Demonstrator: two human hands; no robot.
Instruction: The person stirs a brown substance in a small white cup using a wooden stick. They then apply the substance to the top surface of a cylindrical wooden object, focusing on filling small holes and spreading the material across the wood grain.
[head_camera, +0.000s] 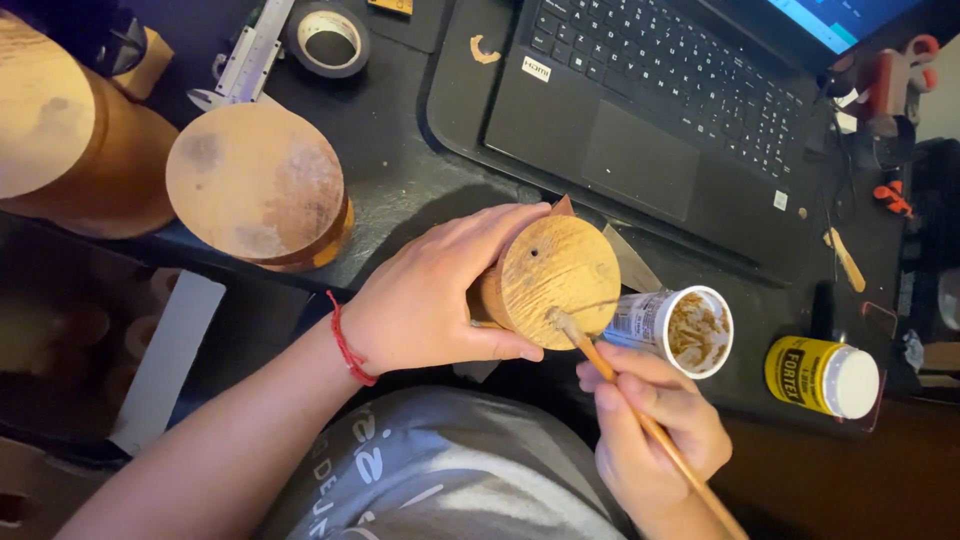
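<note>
My left hand (440, 295) wraps around a small wooden cylinder (555, 275), its round face turned up toward me. A red cord sits on that wrist. My right hand (655, 420) pinches a thin wooden-handled brush (640, 415), whose tip touches the lower edge of the cylinder's face. Just to the right lies an open white jar (685, 328) on its side, with brown paste inside.
A black laptop (640, 110) fills the upper desk. Two larger wooden cylinders (255, 185) (70, 130) stand at left, with a caliper (245, 60) and tape roll (328, 38) behind. A yellow jar with white lid (822, 376) lies at right.
</note>
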